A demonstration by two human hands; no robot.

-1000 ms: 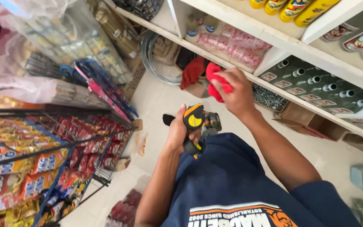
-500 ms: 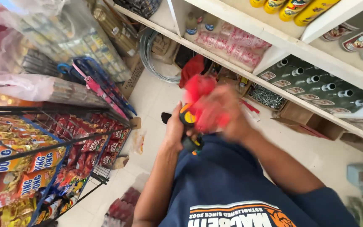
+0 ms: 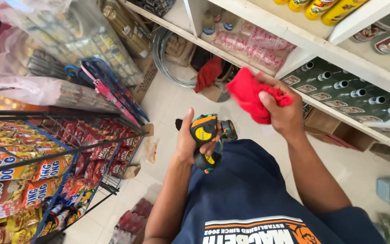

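Note:
My left hand (image 3: 187, 145) grips a small orange-and-black tool with a yellow round label (image 3: 207, 135), held in front of my chest. My right hand (image 3: 281, 108) is raised to the right of it, closed around a bunched red cloth (image 3: 249, 93). The cloth is a short way above and to the right of the tool, not touching it. My dark blue shirt fills the bottom of the view.
A white shelf (image 3: 321, 49) on the right carries packets, yellow bottles and dark bottles. A wire rack (image 3: 59, 153) of snack packets stands at the left. Bagged goods hang above it. A second red cloth (image 3: 207, 74) and cardboard boxes lie under the shelf.
My right hand brought the red cloth down onto the tool half a second ago, then lifted it up and to the right again. The left hand kept hold of the tool.

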